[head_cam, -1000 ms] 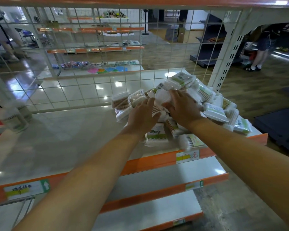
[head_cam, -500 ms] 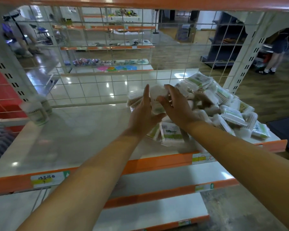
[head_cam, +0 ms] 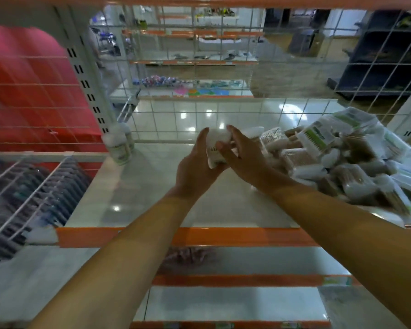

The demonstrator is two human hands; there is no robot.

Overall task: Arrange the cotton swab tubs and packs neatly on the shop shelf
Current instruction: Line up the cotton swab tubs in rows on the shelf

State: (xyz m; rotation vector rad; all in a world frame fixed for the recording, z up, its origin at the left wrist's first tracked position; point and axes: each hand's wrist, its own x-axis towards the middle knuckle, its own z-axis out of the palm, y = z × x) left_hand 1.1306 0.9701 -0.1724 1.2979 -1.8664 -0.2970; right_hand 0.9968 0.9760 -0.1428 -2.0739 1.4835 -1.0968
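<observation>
**Tub lifted clear of the heap, carried left**

Both hands have come away from the jumbled pile of clear cotton swab packs and tubs [head_cam: 337, 162] and moved left, over bare shelf. The small white cylindrical plastic tub [head_cam: 215, 150] is now held between them above the glossy white shop shelf [head_cam: 133, 200]. The left hand [head_cam: 197, 169] cups it from beneath, fingers curled around it; the right hand [head_cam: 242, 157] pinches its upper side. Two white tubs [head_cam: 119, 148] already stand upright at the shelf's back-left corner. Judgement: this tub is bound for that row; most of the heap remains unsorted.
</observation>
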